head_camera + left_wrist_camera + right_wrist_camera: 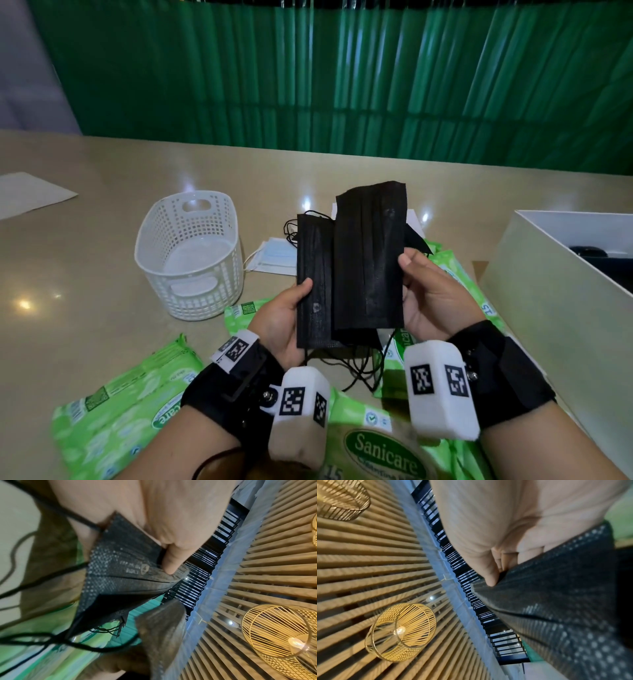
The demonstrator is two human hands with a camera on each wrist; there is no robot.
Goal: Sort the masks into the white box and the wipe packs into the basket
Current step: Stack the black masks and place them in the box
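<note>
Both hands hold black pleated masks upright above the table. My left hand grips one black mask, thumb on its front, seen close up as dotted black fabric. My right hand pinches a second black mask by its right edge, which overlaps the first; its fabric fills the right wrist view. Ear loops dangle below. A white perforated basket stands empty at the left. The white box sits at the right, something dark inside. Green wipe packs lie on the table under my wrists.
A light blue mask in a clear wrapper lies behind the black masks, near the basket. More green wipe packs lie beside the box. A sheet of paper rests at the far left. A green curtain hangs behind the beige table.
</note>
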